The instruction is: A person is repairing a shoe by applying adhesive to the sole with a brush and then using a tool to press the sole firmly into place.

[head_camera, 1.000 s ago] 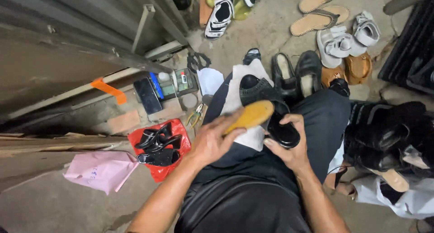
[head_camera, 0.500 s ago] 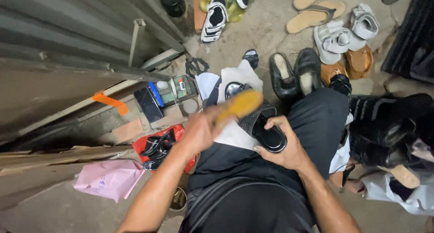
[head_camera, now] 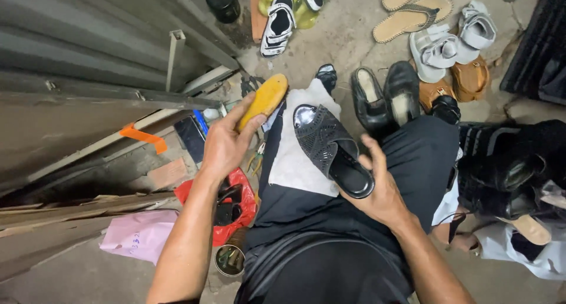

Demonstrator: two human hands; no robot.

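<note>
Black woven slip-on sandal lies on a white cloth spread over the person's lap, toe end away from the body, heel end toward the right hand. Right hand grips the sandal at the heel: thumb up along the near edge, fingers curled underneath; their tips are hidden.

Left hand is raised to the left of the lap, fingers closed around the lower end of a yellow oval wooden brush. Brush back faces the camera; it points up and away, clear of the sandal, not touching it.

Lap: black trousers, cloth draped across the left thigh.

Surroundings, on concrete floor:
- red plastic bag holding dark items, just left of the left knee
- pink paper sheet further left
- small round tin near the left forearm
- pair of black leather shoes beyond the knees
- white strapped sandals and tan flat sandals at the top right
- black-and-white sports shoe at the top centre
- grey metal shutter along the left side
</note>
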